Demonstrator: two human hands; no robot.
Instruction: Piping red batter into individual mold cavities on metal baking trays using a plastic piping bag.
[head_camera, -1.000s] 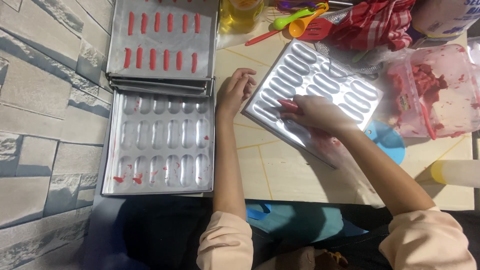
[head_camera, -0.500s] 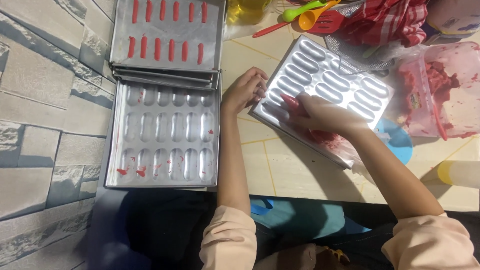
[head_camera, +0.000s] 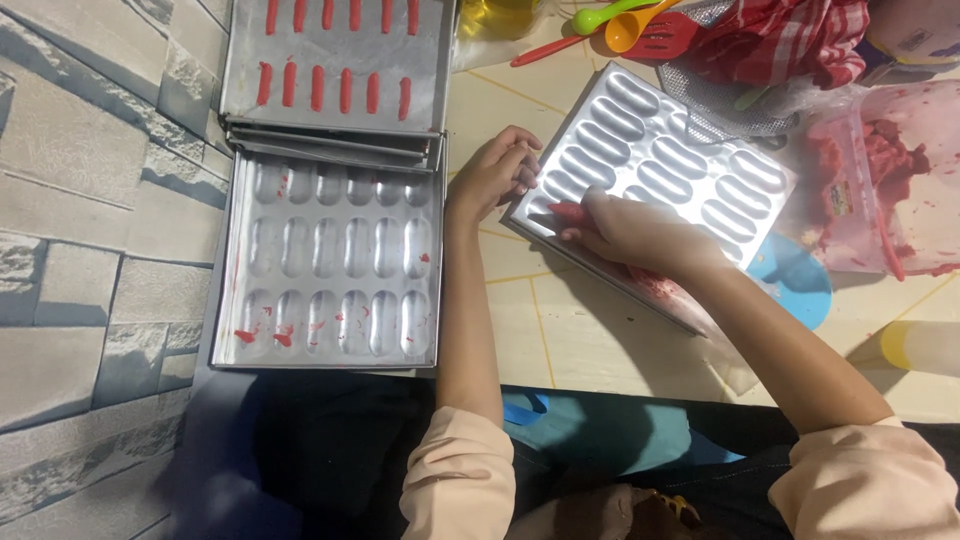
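Metal baking tray (head_camera: 690, 165) with long oval hollows lies tilted on the pale tiled table (head_camera: 590, 340), near the middle of the view. The left hand (head_camera: 495, 172) rests on the tray's near corner, fingers curled against its edge and steadying it. The right hand (head_camera: 630, 232) lies over the tray's lower rows, fingers closed together and pressing a strip of red dough (head_camera: 568, 211) into a hollow; how firmly it is pinched cannot be told. The two hands are just beside each other, not touching.

To the left, a second tray (head_camera: 330, 265) of the same kind lies flat, its hollows empty apart from red smears along the bottom row. Above it, a stack of flat trays (head_camera: 335, 70) carries rows of red dough sticks. At the right edge, a clear plastic bag (head_camera: 880, 180) holds more red dough. A blue lid (head_camera: 800, 280) shows under the tilted tray's far corner. Coloured plastic spoons (head_camera: 625, 25) and a red checked cloth (head_camera: 790, 35) lie along the top. A grey stone-pattern wall (head_camera: 90, 250) fills the left side.
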